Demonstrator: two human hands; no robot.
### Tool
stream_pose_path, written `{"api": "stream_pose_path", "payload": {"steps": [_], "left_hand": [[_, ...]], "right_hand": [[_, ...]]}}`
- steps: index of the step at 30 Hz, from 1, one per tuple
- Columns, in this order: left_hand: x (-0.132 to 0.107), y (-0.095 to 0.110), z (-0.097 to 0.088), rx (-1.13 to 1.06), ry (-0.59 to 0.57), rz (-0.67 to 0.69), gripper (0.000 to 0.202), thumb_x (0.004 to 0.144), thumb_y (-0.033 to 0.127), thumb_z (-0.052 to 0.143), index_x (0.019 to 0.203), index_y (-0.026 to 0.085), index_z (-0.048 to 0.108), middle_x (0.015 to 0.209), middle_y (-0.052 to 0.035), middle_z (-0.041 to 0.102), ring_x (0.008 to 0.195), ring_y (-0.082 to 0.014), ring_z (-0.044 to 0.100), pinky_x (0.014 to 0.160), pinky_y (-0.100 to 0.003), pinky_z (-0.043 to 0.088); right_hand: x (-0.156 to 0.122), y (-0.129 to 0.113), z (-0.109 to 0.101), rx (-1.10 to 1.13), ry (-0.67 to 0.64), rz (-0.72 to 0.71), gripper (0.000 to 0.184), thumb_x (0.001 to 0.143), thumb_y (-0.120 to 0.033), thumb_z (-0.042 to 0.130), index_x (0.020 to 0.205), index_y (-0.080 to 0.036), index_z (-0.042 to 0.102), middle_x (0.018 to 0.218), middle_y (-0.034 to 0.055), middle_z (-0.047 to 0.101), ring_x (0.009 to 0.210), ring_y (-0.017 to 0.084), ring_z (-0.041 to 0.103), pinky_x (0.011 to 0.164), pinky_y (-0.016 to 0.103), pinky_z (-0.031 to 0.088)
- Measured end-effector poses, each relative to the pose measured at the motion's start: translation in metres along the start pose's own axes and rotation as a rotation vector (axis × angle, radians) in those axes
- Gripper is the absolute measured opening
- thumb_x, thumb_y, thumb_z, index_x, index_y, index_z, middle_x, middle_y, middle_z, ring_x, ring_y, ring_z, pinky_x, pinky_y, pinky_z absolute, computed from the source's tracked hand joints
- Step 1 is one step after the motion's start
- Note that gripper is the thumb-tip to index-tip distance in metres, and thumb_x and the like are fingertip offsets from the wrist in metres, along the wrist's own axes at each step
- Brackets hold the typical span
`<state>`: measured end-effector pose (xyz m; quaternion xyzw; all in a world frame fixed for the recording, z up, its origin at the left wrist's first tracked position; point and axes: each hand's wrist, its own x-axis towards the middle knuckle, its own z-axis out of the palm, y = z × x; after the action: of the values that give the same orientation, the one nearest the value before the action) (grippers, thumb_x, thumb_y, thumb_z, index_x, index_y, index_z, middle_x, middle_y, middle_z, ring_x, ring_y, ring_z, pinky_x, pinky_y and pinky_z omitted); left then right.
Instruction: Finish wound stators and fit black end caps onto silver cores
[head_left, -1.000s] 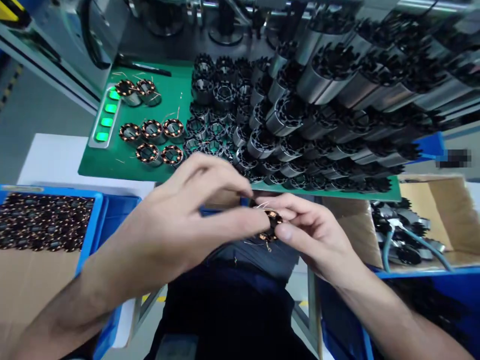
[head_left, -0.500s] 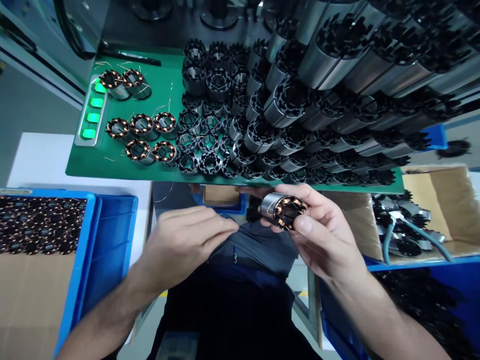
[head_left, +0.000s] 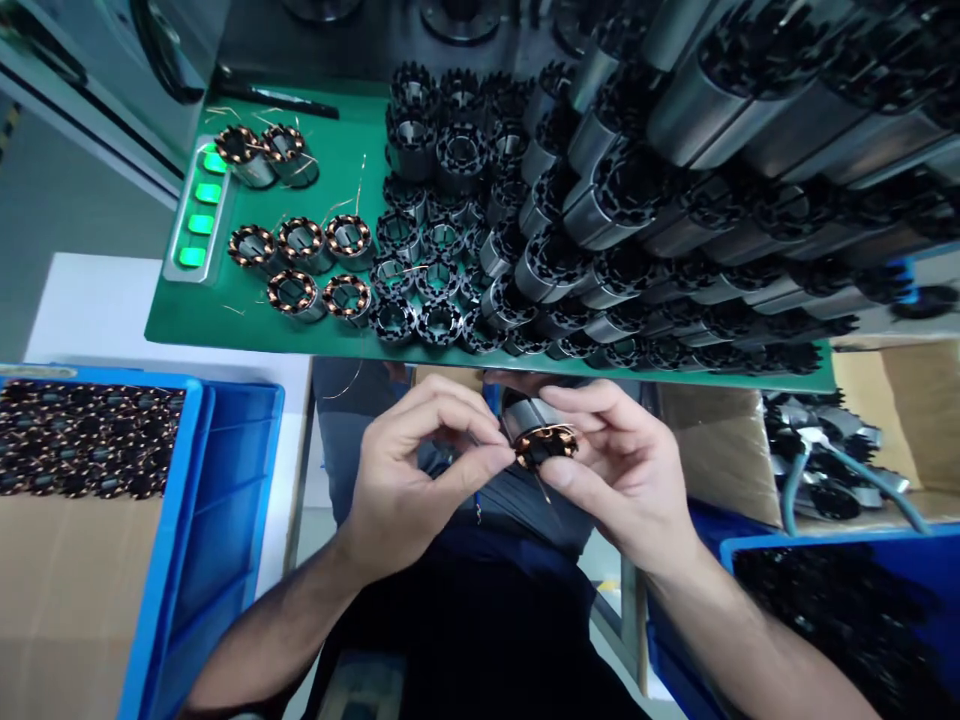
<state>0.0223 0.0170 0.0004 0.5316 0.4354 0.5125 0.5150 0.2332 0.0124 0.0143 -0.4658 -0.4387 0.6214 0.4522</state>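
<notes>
My right hand (head_left: 622, 460) holds a wound motor stator (head_left: 529, 412) between thumb and fingers, in front of the bench edge. The stator has a silver outer shell; its end with copper windings and black slot pieces is tilted down toward me. A thin loose wire end hangs below it. My left hand (head_left: 427, 470) is closed in a pinch, thumb and index fingertips at the left rim of the stator by the copper wire; what lies between those fingertips is too small to make out.
A green bench mat (head_left: 202, 320) bears several copper-wound stators (head_left: 291, 292) and many unwound stator cores (head_left: 439, 320). A light strip (head_left: 196, 215) glows green at left. A blue crate (head_left: 191, 540) stands left; at right are a cardboard box (head_left: 720, 450), pliers (head_left: 862, 475) and a blue bin (head_left: 750, 545).
My left hand has moved right, up to the stator, from a spot apart from it. My right hand has brought the stator slightly left and tipped its wound end further down.
</notes>
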Motion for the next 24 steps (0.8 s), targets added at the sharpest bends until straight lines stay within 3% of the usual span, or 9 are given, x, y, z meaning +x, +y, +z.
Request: {"api": "stream_pose_path", "payload": {"steps": [2,6,10,13,17,20,22,24], "left_hand": [[-0.003,-0.015,-0.001,-0.068,-0.053,-0.115,0.012,0.099,0.023,0.092,0.089,0.022,0.086,0.097,-0.0049,0.082,0.088,-0.0164,0.08,0.074,-0.023,0.066],[-0.007,-0.037,-0.012,-0.097,-0.001,-0.208,0.013,0.099,0.031,0.095,0.09,0.023,0.092,0.092,-0.006,0.082,0.085,-0.0167,0.077,0.065,-0.022,0.061],[-0.001,-0.018,-0.018,-0.086,-0.1,-0.143,0.012,0.095,0.035,0.101,0.106,0.031,0.098,0.109,-0.0079,0.086,0.101,-0.0214,0.082,0.076,-0.027,0.068],[0.002,-0.002,-0.014,-0.076,-0.142,-0.08,0.005,0.099,0.026,0.097,0.098,0.029,0.094,0.107,-0.0054,0.084,0.102,-0.0188,0.081,0.08,-0.025,0.068],[-0.009,-0.016,-0.01,-0.077,-0.169,-0.126,0.011,0.108,0.03,0.085,0.099,0.023,0.085,0.113,-0.0071,0.08,0.105,-0.0189,0.079,0.086,-0.026,0.068],[-0.021,-0.04,-0.014,-0.063,-0.09,-0.241,0.03,0.114,0.043,0.078,0.095,0.02,0.079,0.111,-0.0093,0.079,0.099,-0.02,0.078,0.078,-0.027,0.067],[-0.025,-0.046,-0.019,0.006,-0.043,-0.22,0.031,0.113,0.05,0.081,0.101,0.022,0.076,0.114,-0.0088,0.08,0.104,-0.0205,0.08,0.086,-0.029,0.068],[-0.025,-0.038,-0.023,0.105,-0.062,-0.052,0.043,0.101,0.058,0.095,0.121,0.026,0.074,0.13,-0.01,0.083,0.123,-0.0252,0.081,0.106,-0.038,0.069]], "right_hand": [[-0.003,0.001,-0.003,0.058,-0.033,0.039,0.047,0.095,-0.054,0.102,0.127,-0.025,0.083,0.104,0.008,0.092,0.085,0.022,0.089,0.079,0.031,0.073],[-0.01,-0.002,-0.009,0.07,-0.081,0.108,0.047,0.096,-0.058,0.099,0.126,-0.025,0.084,0.1,0.0072,0.091,0.079,0.021,0.087,0.072,0.029,0.071],[-0.009,-0.003,-0.007,-0.035,-0.143,0.08,0.037,0.099,-0.047,0.098,0.125,-0.024,0.085,0.103,0.008,0.092,0.083,0.02,0.089,0.075,0.027,0.072],[-0.009,0.001,-0.005,-0.046,-0.161,0.044,0.032,0.101,-0.036,0.097,0.127,-0.024,0.084,0.103,0.0061,0.091,0.085,0.018,0.088,0.077,0.024,0.072],[-0.013,0.006,-0.006,-0.02,-0.158,0.07,0.048,0.102,-0.043,0.096,0.141,-0.025,0.076,0.109,0.0079,0.09,0.089,0.019,0.088,0.082,0.027,0.074],[-0.018,0.006,-0.011,0.018,-0.124,0.094,0.062,0.102,-0.055,0.095,0.151,-0.029,0.067,0.111,0.0075,0.09,0.088,0.02,0.088,0.079,0.027,0.073],[-0.019,0.004,-0.012,0.014,-0.102,0.094,0.063,0.103,-0.055,0.095,0.153,-0.031,0.064,0.109,0.0054,0.089,0.087,0.019,0.088,0.078,0.026,0.072],[-0.02,0.002,-0.012,0.004,-0.106,0.09,0.062,0.103,-0.048,0.096,0.153,-0.032,0.062,0.106,0.0028,0.087,0.087,0.018,0.086,0.081,0.025,0.072]]}}
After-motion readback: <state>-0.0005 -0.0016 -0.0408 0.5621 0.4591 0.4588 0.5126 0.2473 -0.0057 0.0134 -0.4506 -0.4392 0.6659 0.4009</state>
